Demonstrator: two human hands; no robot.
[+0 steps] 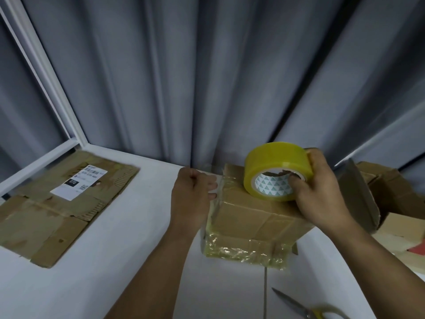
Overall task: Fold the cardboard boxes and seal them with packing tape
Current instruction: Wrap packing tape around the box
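Scissors (299, 307) — tape (271, 157) in right grip (322, 194)

Tape roll (276, 162): translucent yellow, white core printed with green triangles. Box (248, 217): brown cardboard. Flattened box (46, 217): brown, white label. Worktop (115, 261): white. Curtain (207, 77): grey-blue. Scissors (308, 308): handles apparently yellow, blurred.
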